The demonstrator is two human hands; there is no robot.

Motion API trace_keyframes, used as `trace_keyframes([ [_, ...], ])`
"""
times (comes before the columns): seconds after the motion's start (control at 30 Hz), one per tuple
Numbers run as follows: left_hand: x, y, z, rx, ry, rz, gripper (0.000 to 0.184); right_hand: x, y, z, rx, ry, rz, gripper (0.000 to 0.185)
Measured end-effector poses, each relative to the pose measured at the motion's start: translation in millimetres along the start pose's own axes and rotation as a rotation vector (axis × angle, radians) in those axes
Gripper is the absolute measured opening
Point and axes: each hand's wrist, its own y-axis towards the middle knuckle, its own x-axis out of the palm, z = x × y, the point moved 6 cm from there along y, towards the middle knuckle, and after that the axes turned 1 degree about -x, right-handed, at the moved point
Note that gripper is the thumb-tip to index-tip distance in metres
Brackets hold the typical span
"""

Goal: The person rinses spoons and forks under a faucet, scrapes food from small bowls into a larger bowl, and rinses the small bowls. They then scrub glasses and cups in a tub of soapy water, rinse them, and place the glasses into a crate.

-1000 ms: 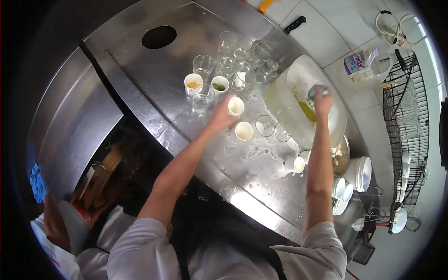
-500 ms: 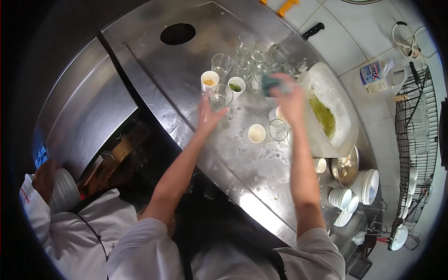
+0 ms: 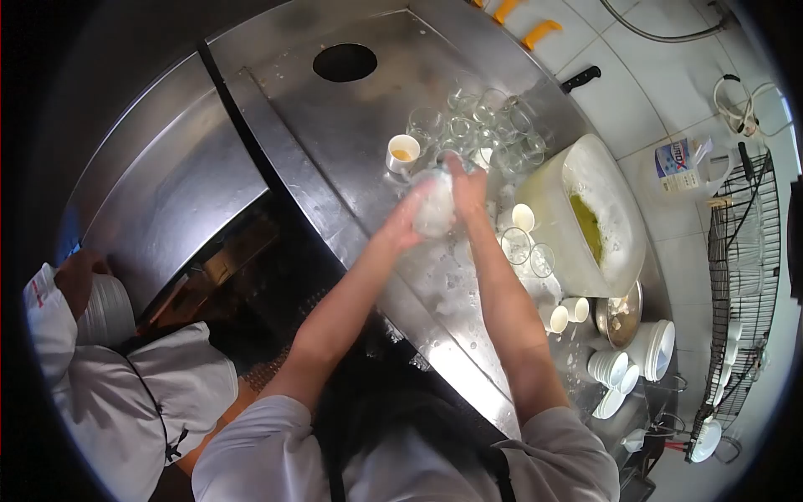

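One glass (image 3: 434,211) sits in the curled left hand (image 3: 405,221), the right hand (image 3: 468,184) at the glass's two o'clock, its grip too blurred to tell.

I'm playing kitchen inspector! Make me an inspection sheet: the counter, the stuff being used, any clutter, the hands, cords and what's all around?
Surface: steel counter, with wet patches and foam near the pale tub.
Job's things: drinking glass between the hands, blurred; the tub holds foam and greenish liquid.
Clutter: clustered glasses beyond the hands; white cup with something yellowish inside; metal bowl beside the tub.
Hands: left hand holds the glass; right hand is at it too, grip too blurred to tell.
Cables: white cord by the tiled wall.
Surroundings: black knife handle at the wall; wire rack; another person at left, with stacked plates.
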Motion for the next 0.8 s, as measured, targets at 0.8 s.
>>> trace_keyframes([
  [0.8,-39,-5,66,-0.143,-0.089,-0.155,0.047,75,-1,-18,0.318,0.34,0.025,0.043],
])
